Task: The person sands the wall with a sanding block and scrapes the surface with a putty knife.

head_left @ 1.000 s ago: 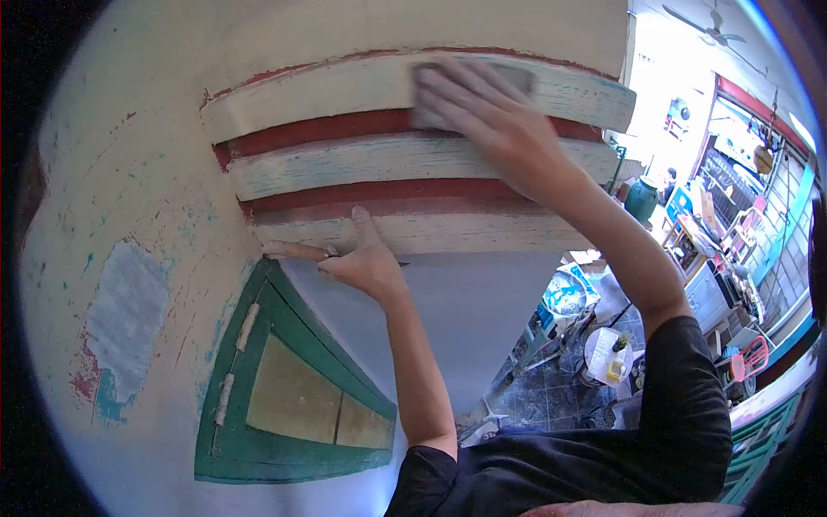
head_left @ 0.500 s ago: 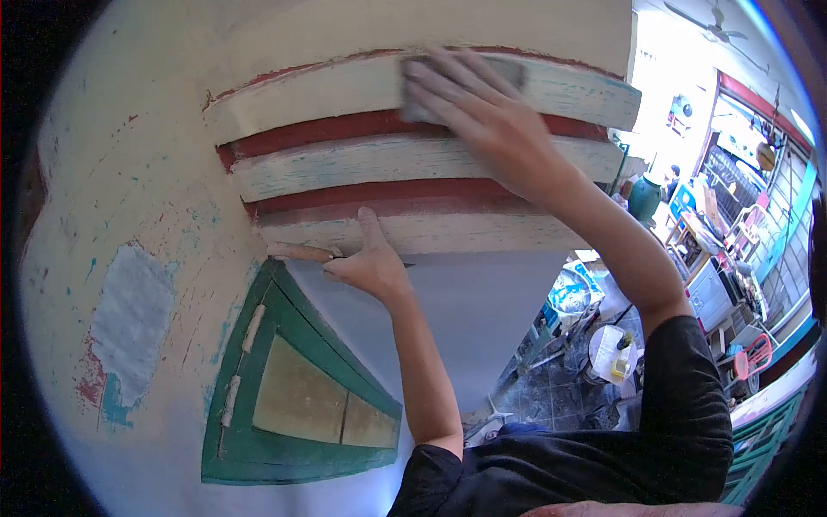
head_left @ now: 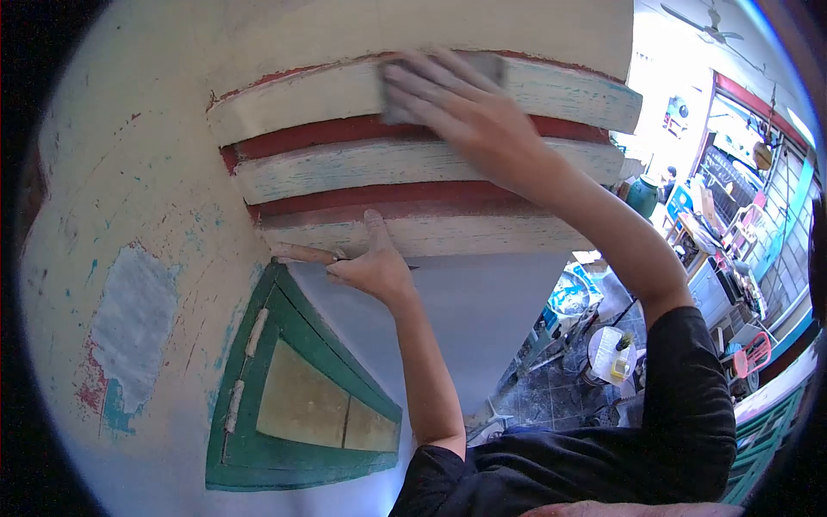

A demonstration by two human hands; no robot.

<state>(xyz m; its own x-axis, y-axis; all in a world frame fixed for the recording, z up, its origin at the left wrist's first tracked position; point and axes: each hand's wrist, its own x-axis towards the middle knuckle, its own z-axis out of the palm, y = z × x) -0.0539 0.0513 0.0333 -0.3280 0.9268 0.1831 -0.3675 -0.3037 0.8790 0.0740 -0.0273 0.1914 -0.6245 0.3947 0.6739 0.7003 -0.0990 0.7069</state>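
Observation:
My right hand (head_left: pixel 461 103) lies flat with fingers stretched over a dark grey sheet of sandpaper (head_left: pixel 492 69), pressing it to the top cream slat (head_left: pixel 568 86). Motion blurs the fingers and sheet somewhat. Lower down, my left hand (head_left: pixel 381 269) grips a wooden-handled tool (head_left: pixel 306 252) at the bottom slat's (head_left: pixel 482 234) lower edge, its thumb up against the slat's face. The tool's handle points left, and a thin dark tip shows right of the hand; most of its blade is hidden. Worn paint with bluish streaks covers the middle slat (head_left: pixel 362 166).
Below left is a green wooden shutter (head_left: pixel 301 457) with hinges. The wall (head_left: pixel 189 258) beside it has a grey patch (head_left: pixel 133 319) and paint flecks. At lower right, a round white table (head_left: pixel 612 353), a pink chair (head_left: pixel 754 353) and clutter stand on the dark tiled floor.
My right hand and the sandpaper have slid left along the top slat. My left hand keeps its place at the bottom slat with the tool; the view has shifted slightly.

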